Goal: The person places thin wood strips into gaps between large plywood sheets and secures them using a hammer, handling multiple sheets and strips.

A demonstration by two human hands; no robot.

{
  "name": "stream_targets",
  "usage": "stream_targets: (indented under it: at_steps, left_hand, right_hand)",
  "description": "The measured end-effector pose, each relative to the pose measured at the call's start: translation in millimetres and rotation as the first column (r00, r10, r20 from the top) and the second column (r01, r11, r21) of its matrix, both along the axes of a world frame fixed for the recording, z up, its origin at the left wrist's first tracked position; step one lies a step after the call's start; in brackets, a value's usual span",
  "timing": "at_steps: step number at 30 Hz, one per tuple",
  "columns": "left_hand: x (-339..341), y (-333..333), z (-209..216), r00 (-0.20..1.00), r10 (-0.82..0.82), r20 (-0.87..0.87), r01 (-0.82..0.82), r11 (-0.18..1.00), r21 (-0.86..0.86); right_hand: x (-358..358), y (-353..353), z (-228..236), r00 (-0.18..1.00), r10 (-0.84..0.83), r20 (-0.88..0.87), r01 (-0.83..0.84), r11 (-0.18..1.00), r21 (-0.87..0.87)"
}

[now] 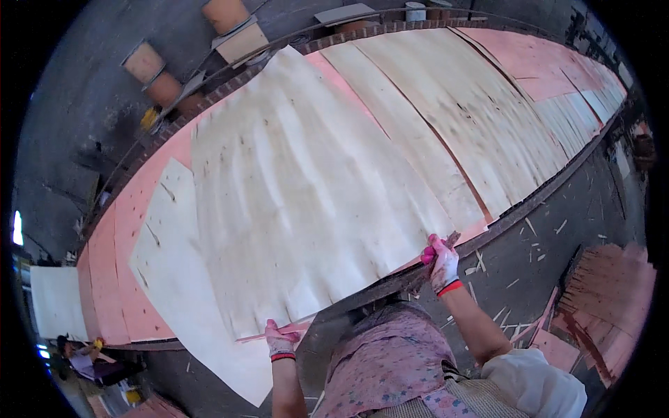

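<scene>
Head view: I'd judge the pink layer (104, 268) partly covered, with bare stretches left toward the table's (536, 198) left end.
Left hand (281, 339) pinches the large pale sheet (306, 202) at the near edge; right hand (442, 265) clutches a dark piece (451, 240) by its corner. Beyond the far edge, I can't see inside the white bucket (415, 12).

Left hand (281, 341) in pink-and-white glove: fingertips point away from body, closure not readable. Red cuff (282, 356) just behind fingers; bare left forearm (287, 386) runs nearly straight back from them. Right hand (442, 265), gloved alike, farther forward: fingers (430, 255) curled. Right forearm (477, 320) slants back and outward from fingers, bare to elbow.
</scene>
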State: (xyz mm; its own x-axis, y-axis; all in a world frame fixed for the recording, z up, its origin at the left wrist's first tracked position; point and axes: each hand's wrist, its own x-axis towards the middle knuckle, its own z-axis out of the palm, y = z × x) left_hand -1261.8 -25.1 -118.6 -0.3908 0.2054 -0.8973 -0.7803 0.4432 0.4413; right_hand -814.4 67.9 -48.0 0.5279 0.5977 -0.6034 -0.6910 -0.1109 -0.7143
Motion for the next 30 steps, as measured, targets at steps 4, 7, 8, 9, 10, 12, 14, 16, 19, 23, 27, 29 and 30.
stream_targets:
  at_steps: [4, 7, 8, 9, 10, 12, 14, 16, 19, 23, 27, 29, 30]
  left_hand:
    - [5.3, -12.8, -18.1, 0.945, -0.130, 0.301, 0.089, 0.985, 0.145]
    - [-37.4, -53.9, -54.4, 0.962, -0.088, 0.260, 0.085, 0.996, 0.024]
    - [-30.7, -54.5, -50.5, 0.962, -0.104, 0.254, 0.102, 0.995, 0.024]
    - [-22.8, -63.5, -40.8, 0.973, -0.190, 0.133, 0.197, 0.980, -0.038]
    - [-19.1, -64.9, -29.7, 0.961, -0.277, 0.012, 0.276, 0.955, -0.107]
    - [-25.8, -57.2, -19.8, 0.944, -0.311, 0.107, 0.318, 0.946, -0.058]
    - [-30.9, -34.3, -10.5, 0.947, -0.291, 0.135, 0.289, 0.957, 0.034]
    - [-67.4, -18.6, -17.1, 0.986, -0.132, 0.099, 0.117, 0.983, 0.141]
    - [-24.7, 24.8, 18.1, 0.997, -0.061, -0.053, 0.053, 0.989, -0.142]
    - [-28.0, -17.3, 11.0, 0.962, -0.244, -0.125, 0.252, 0.967, 0.047]
    - [-16.7, -27.9, -10.0, 0.972, 0.013, -0.236, -0.008, 1.000, 0.022]
    - [-7.0, -5.9, 6.5, 0.962, -0.133, -0.240, 0.147, 0.988, 0.041]
    - [-9.6, -0.6, 14.1, 0.932, -0.254, -0.257, 0.279, 0.958, 0.068]
  right_hand:
    - [12.4, -1.4, -16.0, 0.994, -0.007, -0.107, 0.005, 1.000, -0.021]
    - [25.7, -25.1, -24.7, 0.992, 0.050, -0.119, -0.060, 0.994, -0.086]
    - [36.4, -33.2, -38.5, 0.988, -0.001, -0.153, -0.022, 0.989, -0.149]
    - [46.1, -44.0, -48.8, 0.988, -0.015, -0.156, -0.009, 0.988, -0.154]
    - [51.0, -51.1, -58.5, 0.974, -0.027, -0.226, -0.008, 0.988, -0.152]
    - [51.7, -49.7, -71.2, 0.954, -0.032, -0.299, -0.015, 0.988, -0.153]
    - [45.4, -34.7, -82.4, 0.954, 0.007, -0.300, -0.065, 0.981, -0.183]
    - [25.9, -8.7, -76.5, 0.926, 0.040, -0.375, -0.088, 0.990, -0.110]
    - [35.2, -14.5, -101.2, 0.897, 0.058, -0.439, -0.112, 0.989, -0.098]
    - [38.6, -30.8, -95.1, 0.845, 0.014, -0.535, -0.079, 0.992, -0.099]
    - [46.8, -45.7, -102.0, 0.854, -0.002, -0.521, -0.072, 0.990, -0.122]
    - [46.0, -39.1, -113.8, 0.885, 0.001, -0.466, -0.101, 0.977, -0.189]
    - [43.3, -27.3, -101.3, 0.864, -0.023, -0.503, -0.094, 0.974, -0.205]
